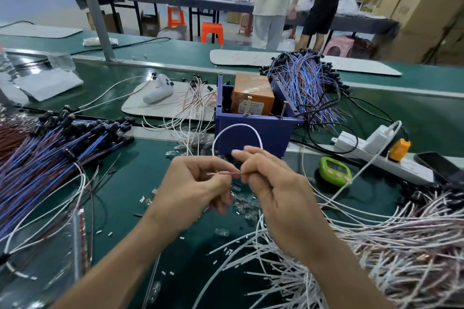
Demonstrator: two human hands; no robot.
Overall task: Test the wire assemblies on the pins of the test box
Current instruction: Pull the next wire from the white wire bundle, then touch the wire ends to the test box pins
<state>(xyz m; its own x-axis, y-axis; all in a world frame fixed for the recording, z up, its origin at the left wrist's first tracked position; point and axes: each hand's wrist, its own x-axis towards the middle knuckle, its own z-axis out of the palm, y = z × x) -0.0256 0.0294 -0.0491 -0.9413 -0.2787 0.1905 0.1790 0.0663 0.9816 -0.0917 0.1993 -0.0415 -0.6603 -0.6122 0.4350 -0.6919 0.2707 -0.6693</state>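
Left grip (190, 190), right grip (276, 188) pinch white wire (237, 125) over green bench (145, 165); cartons (421, 2) behind.

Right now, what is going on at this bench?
A person holds one wire assembly in both hands in front of the blue test box. The left hand pinches its reddish end, the right hand grips it beside, and its white loop rises above them. It touches none of the pins yet. Blue wires and white wires lie at the sides.
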